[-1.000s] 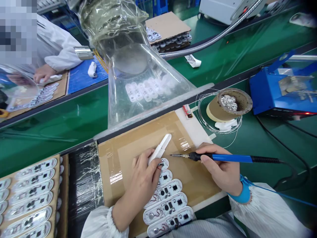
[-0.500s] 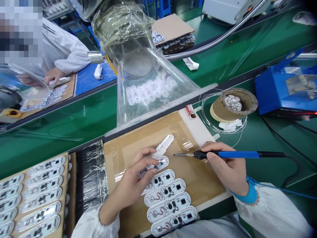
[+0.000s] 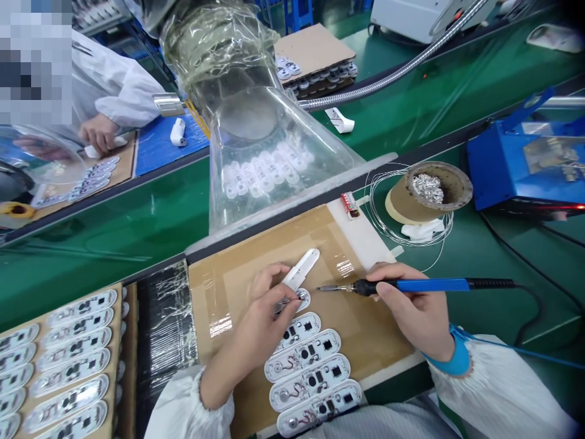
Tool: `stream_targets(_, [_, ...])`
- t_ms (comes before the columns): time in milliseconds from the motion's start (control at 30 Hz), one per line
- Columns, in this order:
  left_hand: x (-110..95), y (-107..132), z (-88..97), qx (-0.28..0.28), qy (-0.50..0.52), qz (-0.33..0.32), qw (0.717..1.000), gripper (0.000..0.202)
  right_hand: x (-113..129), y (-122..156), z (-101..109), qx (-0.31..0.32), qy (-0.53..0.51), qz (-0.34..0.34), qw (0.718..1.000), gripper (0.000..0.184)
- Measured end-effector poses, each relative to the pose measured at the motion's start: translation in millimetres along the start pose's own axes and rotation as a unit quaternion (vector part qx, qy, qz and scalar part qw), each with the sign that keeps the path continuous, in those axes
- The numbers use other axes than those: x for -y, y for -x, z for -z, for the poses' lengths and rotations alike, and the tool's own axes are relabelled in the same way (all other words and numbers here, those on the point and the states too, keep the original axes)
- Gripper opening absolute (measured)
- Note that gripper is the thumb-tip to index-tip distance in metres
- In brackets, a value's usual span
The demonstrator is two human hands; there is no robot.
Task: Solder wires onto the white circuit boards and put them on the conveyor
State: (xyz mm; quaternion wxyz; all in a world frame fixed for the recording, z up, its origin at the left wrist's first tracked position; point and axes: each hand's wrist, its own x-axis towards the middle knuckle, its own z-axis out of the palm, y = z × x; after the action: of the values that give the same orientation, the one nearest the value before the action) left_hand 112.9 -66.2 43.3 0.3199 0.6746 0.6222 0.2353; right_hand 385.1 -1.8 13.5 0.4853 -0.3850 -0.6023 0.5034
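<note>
My left hand (image 3: 262,317) is closed in a pinch on a long white plastic piece (image 3: 300,269), pressing it onto the topmost small white circuit board (image 3: 301,299) of an overlapping row of boards (image 3: 311,372) on a brown taped cardboard pad (image 3: 237,280). In my right hand (image 3: 414,311) I grip a blue-handled soldering iron (image 3: 420,285). Its tip (image 3: 322,288) points left and hovers just right of that top board.
A clear plastic fume hood (image 3: 256,140) stands behind the pad. A spool of solder wire (image 3: 423,198) and a blue solder station (image 3: 525,158) sit at right. A tray of boards (image 3: 59,360) lies at left. Another person's hand (image 3: 98,131) works across the green belt (image 3: 114,219).
My left hand has shifted its grip up the row and pinches the white piece on the top board. The soldering iron tip has stayed nearly in place.
</note>
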Motion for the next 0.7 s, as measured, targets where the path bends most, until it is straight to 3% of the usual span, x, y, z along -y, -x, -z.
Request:
stream_targets(233, [-12.3, -1.1, -6.9, -0.007, -0.123, -0.028, 0.992, 0.019, 3.4, 2.9, -4.5, 0.03, 0.02, 0.005, 0.999, 0.014])
stream_targets(700, [-25.0, -5.8, -12.4, -0.028, -0.204, -0.027, 0.978, 0.021, 7.3, 5.7, -13.8, 0.043, 0.035, 0.01, 0.998, 0.015])
